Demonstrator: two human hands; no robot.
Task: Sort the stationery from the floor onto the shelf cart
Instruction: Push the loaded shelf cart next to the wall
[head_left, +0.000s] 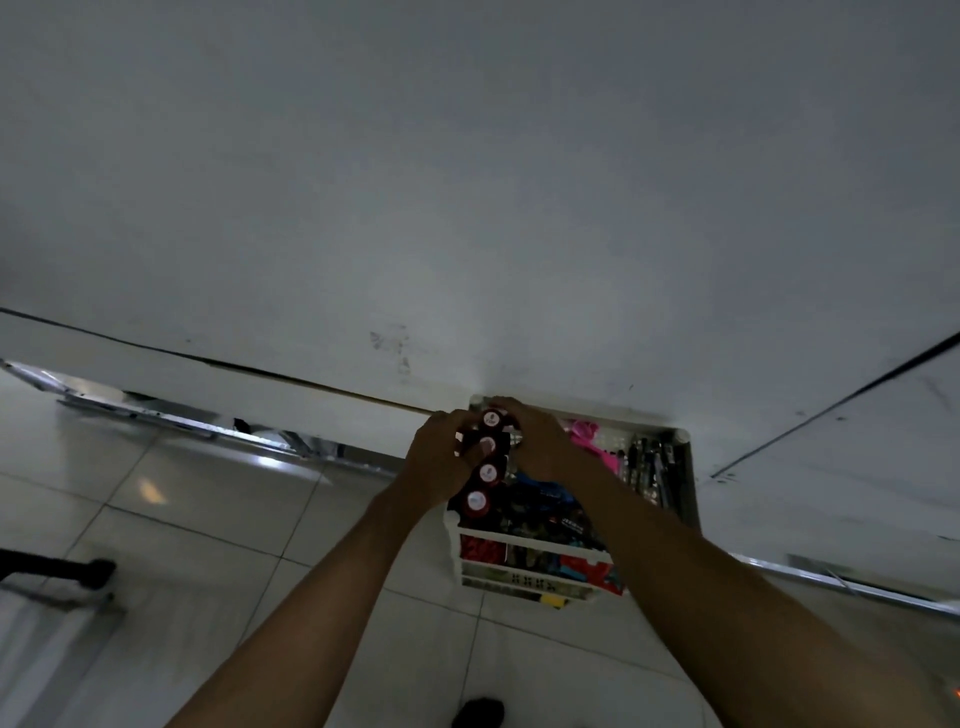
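Observation:
A white shelf cart (535, 540) stands against the wall, its top tier packed with stationery. Along the tier's left side runs a row of several small dark bottles with red caps (488, 473). My left hand (441, 457) grips the row from the left at the second bottle. My right hand (535, 441) curls round the far bottles from the right. Pink items (587, 434) and a bunch of dark pens (649, 462) lie in the right part of the tier. Blue and dark packets (550, 499) fill the middle.
The cart's lower tier holds red and blue packets (587, 569). White tiled floor spreads to the left and in front. A dark object (78, 569) sits at the far left, a dark shape (478, 712) at the bottom edge. The grey wall rises right behind the cart.

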